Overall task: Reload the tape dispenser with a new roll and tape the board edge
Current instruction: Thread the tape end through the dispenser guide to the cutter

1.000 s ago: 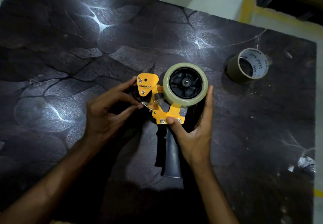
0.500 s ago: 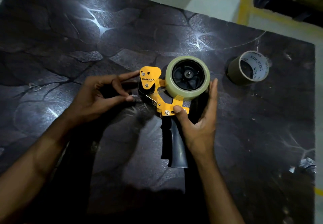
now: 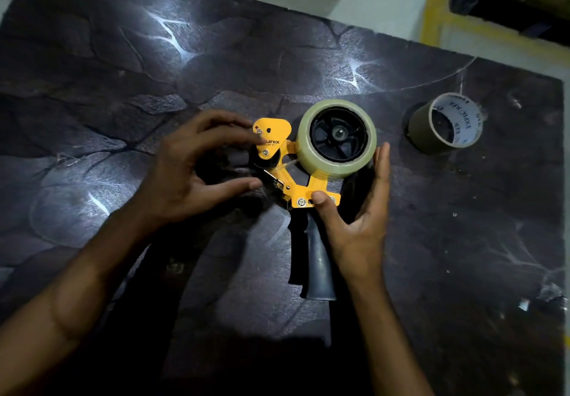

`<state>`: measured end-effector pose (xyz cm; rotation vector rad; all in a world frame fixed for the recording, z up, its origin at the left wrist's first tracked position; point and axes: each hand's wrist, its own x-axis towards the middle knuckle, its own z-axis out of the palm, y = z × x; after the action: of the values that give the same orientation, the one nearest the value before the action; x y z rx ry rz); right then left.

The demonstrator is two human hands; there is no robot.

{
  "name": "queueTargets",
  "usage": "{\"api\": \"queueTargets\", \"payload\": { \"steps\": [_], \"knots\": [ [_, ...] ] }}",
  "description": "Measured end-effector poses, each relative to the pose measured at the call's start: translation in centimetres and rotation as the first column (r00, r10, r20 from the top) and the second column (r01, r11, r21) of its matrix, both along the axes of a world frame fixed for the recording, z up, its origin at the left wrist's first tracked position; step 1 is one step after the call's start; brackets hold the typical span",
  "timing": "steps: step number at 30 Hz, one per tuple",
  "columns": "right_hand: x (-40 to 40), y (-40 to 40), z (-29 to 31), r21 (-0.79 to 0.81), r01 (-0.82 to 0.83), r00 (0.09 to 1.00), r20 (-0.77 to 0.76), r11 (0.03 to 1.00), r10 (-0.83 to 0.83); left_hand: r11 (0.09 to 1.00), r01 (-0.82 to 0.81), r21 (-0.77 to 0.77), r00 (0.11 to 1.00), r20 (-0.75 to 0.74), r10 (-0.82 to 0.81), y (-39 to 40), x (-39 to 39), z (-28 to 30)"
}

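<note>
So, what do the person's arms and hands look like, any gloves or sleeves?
Both the left hand and the right hand are bare: no gloves, rings or watch in view. The left forearm and right forearm are bare too, with no sleeve showing up to the frame's edge.

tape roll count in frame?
2. One clear roll mounted on the yellow dispenser, middle of the table; one brown roll lying loose at far right. None seen elsewhere, though the dark edges could hide more.
</note>
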<state>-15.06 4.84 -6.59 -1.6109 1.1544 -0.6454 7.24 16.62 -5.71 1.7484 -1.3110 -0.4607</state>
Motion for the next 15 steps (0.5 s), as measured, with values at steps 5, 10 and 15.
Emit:
{"api": "queueTargets", "payload": {
  "steps": [5,10,15],
  "knots": [
    [0.0,-0.2,0.0,0.004,-0.019,1.0,-0.021,1.0,0.019,0.997,-0.078,-0.022,0.992,0.102,0.08,-0.4,-1.3,-1.2],
    [-0.1,-0.2,0.0,0.022,-0.006,1.0,-0.007,1.0,0.006,0.985,-0.165,-0.056,0.975,0.138,0.171,-0.4,-1.9,-1.6],
    [-0.2,0.4,0.3,0.001,0.063,0.998,0.005,0.998,-0.063,0.971,-0.237,-0.044,0.964,0.112,0.24,-0.2,-3.0,-1.3]
  ]
}}
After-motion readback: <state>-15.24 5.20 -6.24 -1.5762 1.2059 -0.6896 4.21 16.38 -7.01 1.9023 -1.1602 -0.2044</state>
